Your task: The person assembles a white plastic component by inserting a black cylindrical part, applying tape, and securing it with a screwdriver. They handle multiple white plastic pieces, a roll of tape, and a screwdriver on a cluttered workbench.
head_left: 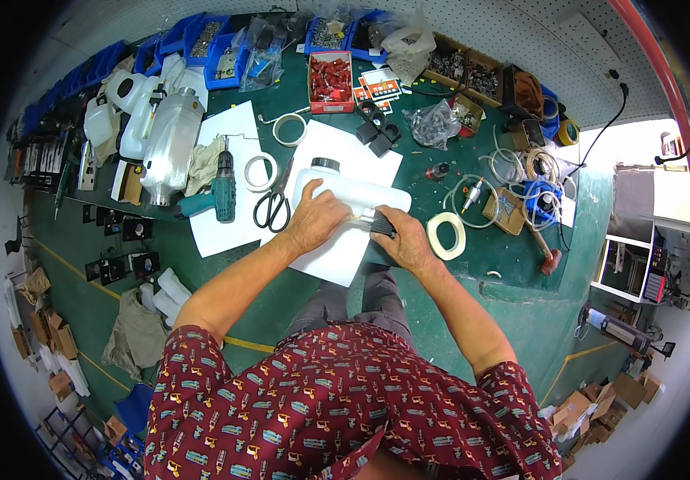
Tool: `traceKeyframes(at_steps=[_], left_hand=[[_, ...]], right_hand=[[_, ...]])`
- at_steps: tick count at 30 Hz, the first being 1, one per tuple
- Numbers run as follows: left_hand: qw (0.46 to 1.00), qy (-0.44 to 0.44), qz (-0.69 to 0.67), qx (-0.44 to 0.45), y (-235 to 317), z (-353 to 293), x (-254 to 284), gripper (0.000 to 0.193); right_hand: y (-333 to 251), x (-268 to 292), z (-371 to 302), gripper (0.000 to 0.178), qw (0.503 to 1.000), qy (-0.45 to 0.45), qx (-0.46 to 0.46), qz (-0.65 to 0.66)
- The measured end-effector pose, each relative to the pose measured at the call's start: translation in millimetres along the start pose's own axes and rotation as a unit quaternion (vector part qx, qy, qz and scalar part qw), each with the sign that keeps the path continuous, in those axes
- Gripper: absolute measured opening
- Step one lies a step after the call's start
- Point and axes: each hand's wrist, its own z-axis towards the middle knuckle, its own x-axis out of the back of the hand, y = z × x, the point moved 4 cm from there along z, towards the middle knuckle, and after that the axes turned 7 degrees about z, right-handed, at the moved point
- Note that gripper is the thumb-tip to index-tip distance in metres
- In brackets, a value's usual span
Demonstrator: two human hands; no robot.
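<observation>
Over white paper on the counter, I have the white container, its black cap on. My left hand grips its near side; my right hand grasps a dark ribbed piece there. I judge the cap done and the near-side work unfinished; whether the piece is attached, I cannot tell.

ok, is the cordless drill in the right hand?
No, the right hand grips a black ribbed part, while the cordless drill lies away to the left.
</observation>
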Motion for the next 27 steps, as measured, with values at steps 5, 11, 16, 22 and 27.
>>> traceKeyframes(at_steps=[5,11,16,22,27], left_hand=[[1.000,0.002,-0.009,-0.005,-0.1,2.1,3.0,0.007],[1.000,-0.007,-0.003,-0.015,-1.4,0.6,0.9,0.006],[1.000,-0.009,-0.012,-0.020,-1.2,-1.3,-0.6,0.005],[0.999,-0.019,-0.011,-0.029,-1.1,-2.2,-2.1,0.004],[0.999,-0.027,-0.012,-0.030,-0.5,-2.0,1.7,0.007]], right_hand=[[-1.3,0.8,2.2,0.055,1.000,-0.004,0.010,-0.011],[-2.2,-1.2,4.6,0.056,0.999,-0.024,0.017,-0.027],[-5.4,-2.3,5.5,0.056,0.999,-0.033,0.017,-0.040],[-3.0,-6.2,7.3,0.055,0.999,-0.039,0.026,-0.017],[-1.5,-5.8,7.1,0.054,1.000,-0.023,0.011,0.003]])
